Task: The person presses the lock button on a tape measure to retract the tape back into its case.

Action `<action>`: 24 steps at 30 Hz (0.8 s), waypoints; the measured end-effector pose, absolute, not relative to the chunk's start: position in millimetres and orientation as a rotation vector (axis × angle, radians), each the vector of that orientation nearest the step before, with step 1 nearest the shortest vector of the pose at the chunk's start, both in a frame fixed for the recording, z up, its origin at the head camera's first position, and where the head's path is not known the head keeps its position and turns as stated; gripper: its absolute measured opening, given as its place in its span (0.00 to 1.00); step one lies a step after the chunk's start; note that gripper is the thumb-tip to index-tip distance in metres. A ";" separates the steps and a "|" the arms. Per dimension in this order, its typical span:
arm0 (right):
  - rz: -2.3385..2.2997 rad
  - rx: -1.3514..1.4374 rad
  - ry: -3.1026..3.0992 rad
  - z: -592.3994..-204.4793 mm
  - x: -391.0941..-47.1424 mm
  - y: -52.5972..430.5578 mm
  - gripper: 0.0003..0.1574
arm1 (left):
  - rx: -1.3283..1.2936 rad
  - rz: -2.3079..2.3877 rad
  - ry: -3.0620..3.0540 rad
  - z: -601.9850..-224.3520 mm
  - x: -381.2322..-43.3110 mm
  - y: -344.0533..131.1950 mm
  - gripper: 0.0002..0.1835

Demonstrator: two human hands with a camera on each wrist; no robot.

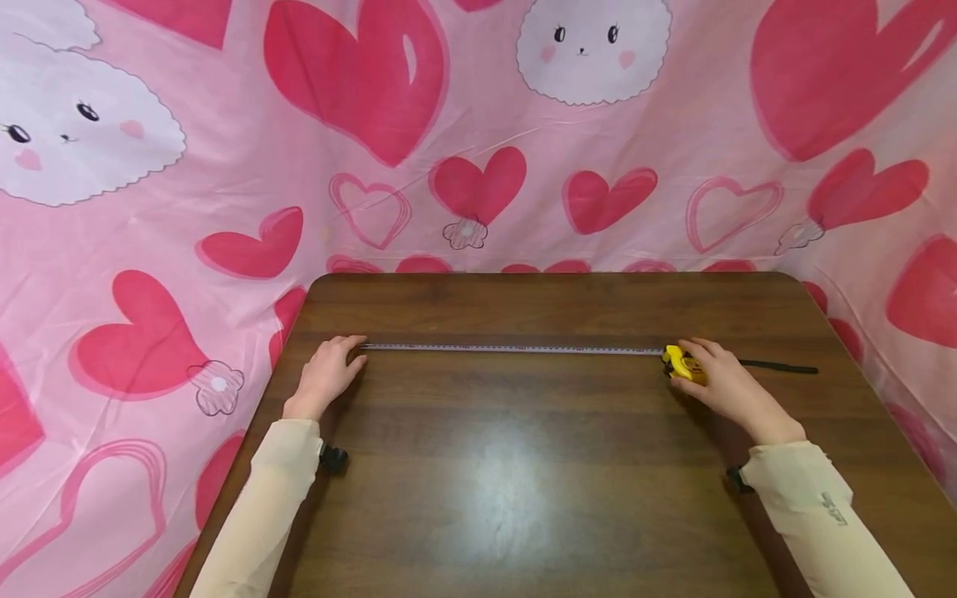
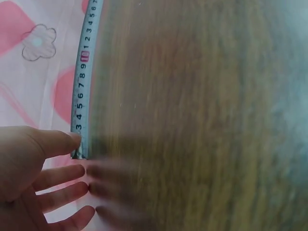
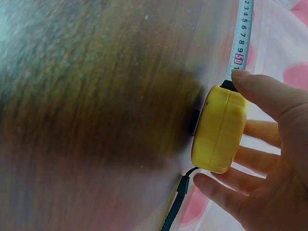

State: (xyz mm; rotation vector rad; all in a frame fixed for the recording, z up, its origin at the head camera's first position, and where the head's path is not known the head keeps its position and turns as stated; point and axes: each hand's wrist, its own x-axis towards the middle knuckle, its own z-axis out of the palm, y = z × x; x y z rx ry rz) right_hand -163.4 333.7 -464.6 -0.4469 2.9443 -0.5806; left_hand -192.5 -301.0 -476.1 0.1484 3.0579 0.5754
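Observation:
A yellow tape measure (image 1: 675,362) lies toward the right of the table, its pale blade (image 1: 516,349) drawn out in a straight line to the left. My left hand (image 1: 325,374) pinches the blade's free end; in the left wrist view the thumb (image 2: 65,143) lies on it near the 3 mark, and other fingers spread below. My right hand (image 1: 721,382) grips the yellow case (image 3: 219,130), thumb (image 3: 262,91) by the mouth where the blade comes out near the 50 mark. Part of the case is hidden behind that hand in the head view.
The brown wooden table (image 1: 508,473) has rounded far corners. A black wrist strap (image 1: 781,366) trails right from the tape measure. Pink cloth (image 1: 508,124) with hearts hangs behind and beside the table. Dark wrist devices (image 1: 333,458) show at both cuffs.

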 end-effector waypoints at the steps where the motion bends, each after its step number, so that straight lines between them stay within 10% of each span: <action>1: -0.576 -0.447 2.938 -464.7 -163.6 333.5 0.47 | 0.147 0.576 3.054 -476.0 -192.2 -300.3 0.24; 24: -0.594 -0.529 2.946 -468.8 -169.1 336.2 0.41 | 0.233 0.614 3.156 -479.1 -190.2 -296.9 0.12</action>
